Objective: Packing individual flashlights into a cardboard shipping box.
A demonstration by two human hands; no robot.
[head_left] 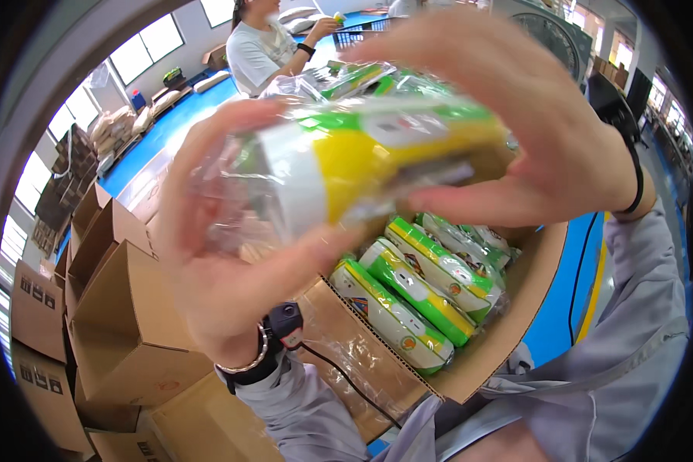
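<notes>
Up close, a clear-plastic-wrapped package [339, 165] in green, yellow and white is held between my two hands, blurred by motion. My left hand [223, 269] grips its left end, with loose, crinkled film between thumb and fingers. Around the right end curves my right hand [547, 138], its thumb below and fingers above. Beneath them stands an open cardboard carton [535, 289]. Several similar wrapped packages [408, 300] lie slanted side by side in it. More wrapped packages [354, 81] are piled just beyond my hands.
Several open cardboard boxes [123, 316] crowd the left side. A person [262, 50] in a white shirt works beyond the pile, one hand raised with a small item. At the upper right is a large fan [547, 42]. A black cable [354, 385] runs from my left wrist.
</notes>
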